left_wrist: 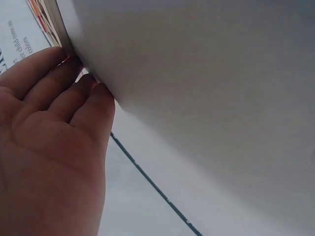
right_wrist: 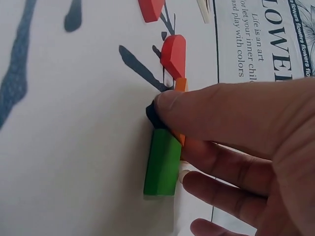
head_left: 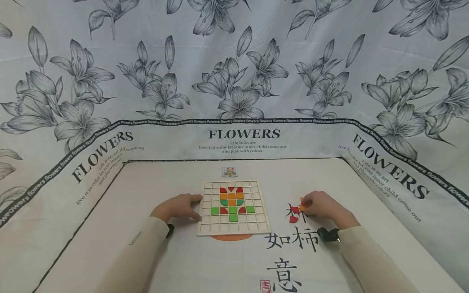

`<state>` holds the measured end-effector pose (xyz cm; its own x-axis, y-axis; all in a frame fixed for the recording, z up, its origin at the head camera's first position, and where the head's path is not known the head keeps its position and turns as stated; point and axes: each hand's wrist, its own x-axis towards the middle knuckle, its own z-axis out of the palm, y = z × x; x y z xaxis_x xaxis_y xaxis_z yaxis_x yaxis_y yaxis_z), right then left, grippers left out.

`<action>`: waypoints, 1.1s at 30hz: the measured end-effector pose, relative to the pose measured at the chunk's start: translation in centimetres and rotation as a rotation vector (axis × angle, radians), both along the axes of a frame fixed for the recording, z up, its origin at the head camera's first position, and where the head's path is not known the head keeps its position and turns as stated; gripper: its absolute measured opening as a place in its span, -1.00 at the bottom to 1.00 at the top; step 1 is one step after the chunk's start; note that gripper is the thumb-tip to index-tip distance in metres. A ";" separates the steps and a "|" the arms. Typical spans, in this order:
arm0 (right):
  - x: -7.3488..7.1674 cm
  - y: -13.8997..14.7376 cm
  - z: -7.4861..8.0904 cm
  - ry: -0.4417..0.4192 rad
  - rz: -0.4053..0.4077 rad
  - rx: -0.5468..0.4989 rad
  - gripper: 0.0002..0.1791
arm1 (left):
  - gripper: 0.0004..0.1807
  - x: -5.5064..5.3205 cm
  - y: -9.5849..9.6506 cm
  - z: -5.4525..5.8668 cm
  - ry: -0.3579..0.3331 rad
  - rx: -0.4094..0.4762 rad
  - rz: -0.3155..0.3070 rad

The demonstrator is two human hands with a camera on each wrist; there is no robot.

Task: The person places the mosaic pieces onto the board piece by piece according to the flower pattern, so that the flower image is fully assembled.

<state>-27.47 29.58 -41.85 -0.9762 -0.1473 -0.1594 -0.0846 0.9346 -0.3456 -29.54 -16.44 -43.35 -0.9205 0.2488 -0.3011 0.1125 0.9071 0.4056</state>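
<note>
A pale square grid board (head_left: 264,224) lies in the middle of the table, bearing a flower pattern of red, orange and green tiles. The fingers and thumb of my left hand (head_left: 177,206) rest against its left edge; in the left wrist view the left hand (left_wrist: 54,132) has extended fingertips there. To the board's right, my right hand (head_left: 322,206) is over loose pieces. In the right wrist view its thumb and finger pinch a dark blue-green piece (right_wrist: 153,116), mostly hidden. A green block (right_wrist: 162,164), an orange piece (right_wrist: 181,84) and red pieces (right_wrist: 173,56) are close by.
A small pattern card (head_left: 229,172) lies just beyond the board. The white cloth bears black brush characters (head_left: 283,276), and an orange printed round (head_left: 232,237) shows under the board's near edge. Floral fabric (head_left: 238,73) walls enclose the table's back and sides.
</note>
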 end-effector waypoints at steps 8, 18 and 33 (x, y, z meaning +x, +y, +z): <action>0.1 -0.2 0.4 -0.006 0.005 -0.033 -0.79 | -0.06 -0.1 -0.1 0.0 0.004 0.014 -0.005; 0.6 -2.4 0.6 0.084 0.065 -0.071 -0.73 | -0.05 -0.2 -0.2 0.1 0.009 0.018 -0.017; 0.9 -7.6 0.8 0.145 0.184 -0.073 -0.72 | -0.05 0.1 -0.3 -0.2 -0.001 0.040 -0.002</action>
<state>-26.53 21.99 -41.06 -0.9438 -0.3306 -0.0022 -0.3045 0.8719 -0.3835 -29.42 -16.75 -43.56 -0.9199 0.2622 -0.2917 0.1137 0.8900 0.4415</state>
